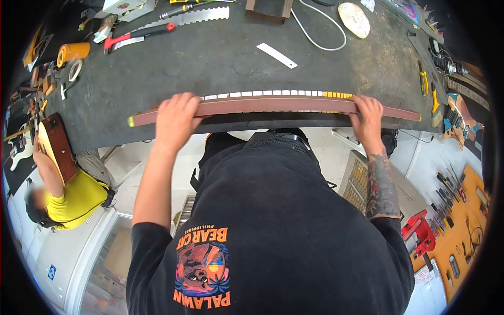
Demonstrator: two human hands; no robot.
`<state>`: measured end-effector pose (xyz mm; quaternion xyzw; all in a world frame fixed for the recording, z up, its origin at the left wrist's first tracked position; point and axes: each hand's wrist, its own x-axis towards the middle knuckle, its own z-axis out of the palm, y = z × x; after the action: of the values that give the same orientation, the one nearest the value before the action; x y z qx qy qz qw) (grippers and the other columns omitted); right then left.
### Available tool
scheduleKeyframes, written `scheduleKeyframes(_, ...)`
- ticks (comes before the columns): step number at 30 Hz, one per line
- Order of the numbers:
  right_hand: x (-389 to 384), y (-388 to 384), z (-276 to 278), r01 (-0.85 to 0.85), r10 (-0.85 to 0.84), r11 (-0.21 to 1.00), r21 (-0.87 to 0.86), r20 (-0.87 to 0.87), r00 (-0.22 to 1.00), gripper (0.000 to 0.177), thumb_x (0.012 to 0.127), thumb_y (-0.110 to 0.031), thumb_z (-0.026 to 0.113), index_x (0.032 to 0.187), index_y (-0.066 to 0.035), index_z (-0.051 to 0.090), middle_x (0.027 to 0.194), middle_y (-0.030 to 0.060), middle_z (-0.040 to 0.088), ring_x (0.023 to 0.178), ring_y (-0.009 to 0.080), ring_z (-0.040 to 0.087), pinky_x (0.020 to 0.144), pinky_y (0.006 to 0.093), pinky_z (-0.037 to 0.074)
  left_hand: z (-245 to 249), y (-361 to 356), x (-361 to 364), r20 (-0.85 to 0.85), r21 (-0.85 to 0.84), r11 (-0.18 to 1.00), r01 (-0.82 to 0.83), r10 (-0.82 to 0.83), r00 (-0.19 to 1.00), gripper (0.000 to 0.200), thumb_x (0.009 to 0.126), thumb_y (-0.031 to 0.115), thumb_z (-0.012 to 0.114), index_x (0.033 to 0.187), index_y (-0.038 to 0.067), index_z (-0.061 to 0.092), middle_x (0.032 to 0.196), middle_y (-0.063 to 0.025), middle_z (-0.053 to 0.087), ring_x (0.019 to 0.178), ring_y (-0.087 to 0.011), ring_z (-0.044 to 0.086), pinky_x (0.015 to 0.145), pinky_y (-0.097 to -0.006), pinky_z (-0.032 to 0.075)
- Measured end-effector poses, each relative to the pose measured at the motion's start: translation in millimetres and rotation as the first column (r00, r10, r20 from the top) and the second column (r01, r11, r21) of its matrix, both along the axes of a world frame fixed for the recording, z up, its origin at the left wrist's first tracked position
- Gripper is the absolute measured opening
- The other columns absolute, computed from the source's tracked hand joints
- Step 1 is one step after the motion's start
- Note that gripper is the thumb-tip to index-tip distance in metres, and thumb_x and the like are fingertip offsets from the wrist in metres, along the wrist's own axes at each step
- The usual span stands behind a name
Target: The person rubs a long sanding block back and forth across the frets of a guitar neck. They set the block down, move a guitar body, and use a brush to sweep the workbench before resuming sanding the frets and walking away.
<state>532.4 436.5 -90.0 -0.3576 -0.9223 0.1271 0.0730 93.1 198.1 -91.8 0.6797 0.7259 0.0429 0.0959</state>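
A long, narrow brownish-red bar (273, 105) with yellow-green ends lies lengthwise along the near edge of the dark workbench (220, 63). My left hand (178, 115) grips it towards its left end, fingers over the top and thumb on the near side. Towards the other end, my right hand (369, 113) is closed round the bar in the same way. Along the bar's far side runs a row of small white and yellow segments (283, 94), partly covered by my fingers. Beyond it on the bench is a white flat strip (277, 55) with a hole.
A red-and-black hammer (139, 38), a notched metal straightedge (202, 16) and an orange tape roll (73, 53) lie at the back left. A white cable (320, 46) loops near a pale oval object (354, 20). At left, a person in yellow (81, 202) handles a guitar body (58, 149).
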Motion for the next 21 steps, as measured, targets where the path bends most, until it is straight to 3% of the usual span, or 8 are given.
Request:
scheduleKeyframes(6,-72.4,-33.5,5.1,-0.013,0.012,0.997,-0.08,-0.005,1.0,0.045,0.078,-0.008,0.076,0.122,-0.013,0.068,0.118,0.0061,0.066,0.115,0.0298,0.059,0.106,0.046,0.037,2.7,-42.8,-63.2,0.0,-0.018,1.0,-0.023,0.023,1.0,0.05,0.07,0.021,0.085,0.114,0.011,0.064,0.114,-0.0038,0.066,0.108,-0.0283,0.064,0.088,-0.0439,0.048)
scheduleKeyframes(14,14.5,26.4,-2.3,-0.003,0.004,1.0,-0.025,0.046,0.999,0.042,0.079,-0.012,0.078,0.12,-0.014,0.069,0.116,0.005,0.068,0.115,0.0291,0.059,0.105,0.0453,0.038,1.4,17.8,7.0,0.045,-0.023,0.999,0.038,-0.037,0.998,0.049,0.072,0.022,0.085,0.116,0.013,0.063,0.115,-0.0033,0.066,0.109,-0.0276,0.063,0.091,-0.0429,0.048)
scheduleKeyframes(17,15.7,31.1,-0.5,-0.01,0.013,0.999,-0.046,0.068,0.998,0.042,0.079,-0.013,0.079,0.12,-0.014,0.069,0.115,0.0047,0.068,0.114,0.0284,0.059,0.105,0.0448,0.038,4.9,24.7,12.8,0.069,-0.046,0.999,0.03,-0.027,0.997,0.047,0.073,0.022,0.084,0.114,0.013,0.064,0.113,-0.0037,0.065,0.107,-0.0281,0.063,0.091,-0.0431,0.048)
scheduleKeyframes(21,-48.2,-9.6,1.9,-0.014,0.016,0.997,-0.072,0.03,0.999,0.043,0.079,-0.01,0.078,0.12,-0.013,0.068,0.117,0.0057,0.067,0.114,0.0298,0.059,0.106,0.0442,0.037,3.5,-14.4,-46.9,0.001,-0.086,0.996,-0.024,0.024,1.0,0.049,0.071,0.016,0.084,0.115,0.011,0.063,0.114,-0.006,0.066,0.108,-0.0305,0.063,0.091,-0.0444,0.047)
